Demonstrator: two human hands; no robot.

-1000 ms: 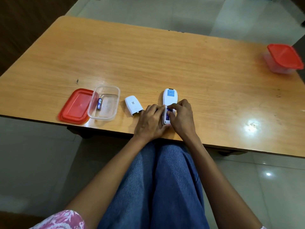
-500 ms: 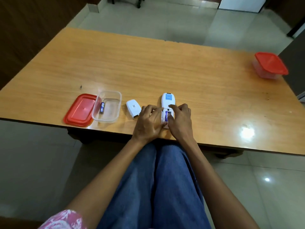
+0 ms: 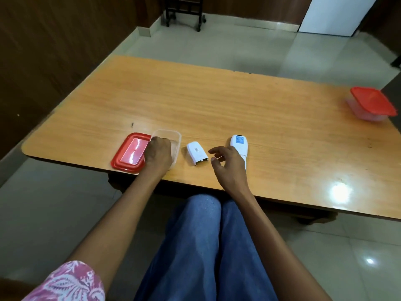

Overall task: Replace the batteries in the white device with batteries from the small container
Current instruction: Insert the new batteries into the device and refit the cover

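The white device point(image 3: 239, 144) lies back-up near the table's front edge, its lower end hidden behind my right hand point(image 3: 230, 166). That hand hovers just left of it, fingers spread, holding nothing. The device's white battery cover point(image 3: 196, 154) lies loose to the left. Further left stands the small clear container point(image 3: 176, 139). My left hand point(image 3: 159, 153) reaches down into it with curled fingers. The battery inside is hidden under that hand, so I cannot tell whether it is gripped.
The container's red lid point(image 3: 129, 153) lies flat against its left side, close to the front edge of the wooden table point(image 3: 217, 105). A second clear container with a red lid point(image 3: 371, 104) stands at the far right edge. My legs are under the front edge.
Both hands have left the device. My left hand moved left into the clear container and covers the battery; my right hand lifted off and opened. The camera tilted up.
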